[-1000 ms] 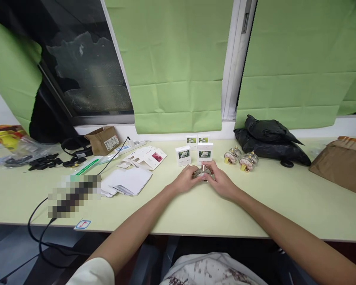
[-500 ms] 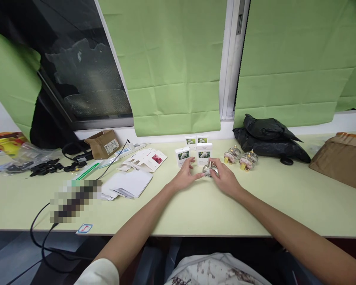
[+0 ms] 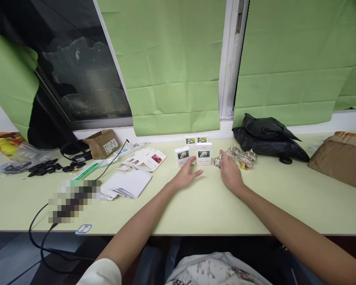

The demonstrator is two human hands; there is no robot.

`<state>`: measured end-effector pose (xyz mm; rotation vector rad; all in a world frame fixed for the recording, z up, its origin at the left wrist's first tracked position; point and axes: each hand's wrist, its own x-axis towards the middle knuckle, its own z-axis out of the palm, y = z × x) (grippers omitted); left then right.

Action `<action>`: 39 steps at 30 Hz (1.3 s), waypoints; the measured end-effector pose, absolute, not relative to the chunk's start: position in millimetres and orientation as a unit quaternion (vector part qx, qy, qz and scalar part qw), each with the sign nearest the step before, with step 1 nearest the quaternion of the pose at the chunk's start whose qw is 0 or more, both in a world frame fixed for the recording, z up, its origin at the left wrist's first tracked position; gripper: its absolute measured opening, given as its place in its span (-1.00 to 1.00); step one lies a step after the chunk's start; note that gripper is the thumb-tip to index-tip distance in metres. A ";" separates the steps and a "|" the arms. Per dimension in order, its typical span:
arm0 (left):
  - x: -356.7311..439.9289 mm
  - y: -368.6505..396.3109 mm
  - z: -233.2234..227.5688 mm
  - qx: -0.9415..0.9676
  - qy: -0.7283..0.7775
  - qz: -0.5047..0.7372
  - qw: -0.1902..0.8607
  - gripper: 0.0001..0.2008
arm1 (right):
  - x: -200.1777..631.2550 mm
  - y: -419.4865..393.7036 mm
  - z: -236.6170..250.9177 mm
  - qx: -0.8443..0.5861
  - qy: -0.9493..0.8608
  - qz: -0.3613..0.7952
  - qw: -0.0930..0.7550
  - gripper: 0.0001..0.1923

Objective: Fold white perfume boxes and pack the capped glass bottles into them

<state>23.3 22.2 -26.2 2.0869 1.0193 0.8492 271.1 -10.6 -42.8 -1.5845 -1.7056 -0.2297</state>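
Resting flat on the pale green table (image 3: 195, 209), the left hand (image 3: 187, 174) lies open with its fingers spread, holding nothing; its fingertips reach just short of the nearer white boxes (image 3: 203, 153), which stand upright in a small cluster with flower pictures on their fronts. Taking those boxes as the landmark: the right hand (image 3: 230, 171) sits just to their right, palm down, fingers curled loosely over a small glass bottle (image 3: 217, 162) that lies on the table close beside the boxes. The fingers touch or nearly touch the bottle, but whether they actually grip it cannot be told from this view. Further right of the boxes, just past the right hand, more glass bottles (image 3: 248, 159) with gold caps lie together. Beyond those, still to the right, a black plastic bag (image 3: 267, 136) is heaped against the wall under the green blinds (image 3: 172, 67), and a brown parcel (image 3: 339, 160) sits at the far right of the table. Left of the boxes lie flattened white cartons (image 3: 148, 158), and nearer the table's front edge a stack of white sheets (image 3: 127, 183). Further left again are a small brown cardboard box (image 3: 102, 142), black cables (image 3: 47, 166) and a blurred patch.
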 end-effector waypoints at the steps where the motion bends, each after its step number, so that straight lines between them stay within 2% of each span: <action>1: 23.4 22.0 -25.9 0.799 0.389 0.323 0.326 -0.13 | 271.5 -8.3 -44.3 -0.623 -0.672 -0.094 0.390 -0.39; 6: 23.9 20.8 -24.3 0.806 0.378 0.324 0.320 -0.16 | 272.0 -1.2 -47.1 -0.615 -0.690 -0.069 0.376 -0.26; 15: 27.3 28.3 -36.1 0.776 0.407 0.368 0.312 -0.15 | 269.9 -6.9 -43.9 -0.575 -0.712 0.006 0.403 -0.32; 22: 31.5 19.3 -24.0 0.766 0.441 0.417 0.214 -0.52 | 261.7 -16.8 -39.2 -0.520 -0.733 0.050 0.435 -0.40; 29: 27.2 13.6 -13.4 0.800 0.400 0.430 0.120 -0.71 | 260.4 -20.6 -39.3 -0.534 -0.718 0.036 0.446 -0.47; 34: 22.0 13.9 -12.0 0.836 0.368 0.400 0.079 -0.62 | 262.0 -27.0 -32.6 -0.563 -0.662 0.044 0.492 -0.48; 39: 19.7 13.4 -13.0 0.850 0.370 0.371 0.054 -0.59 | 257.3 -35.3 -20.9 -0.552 -0.594 0.008 0.585 -0.35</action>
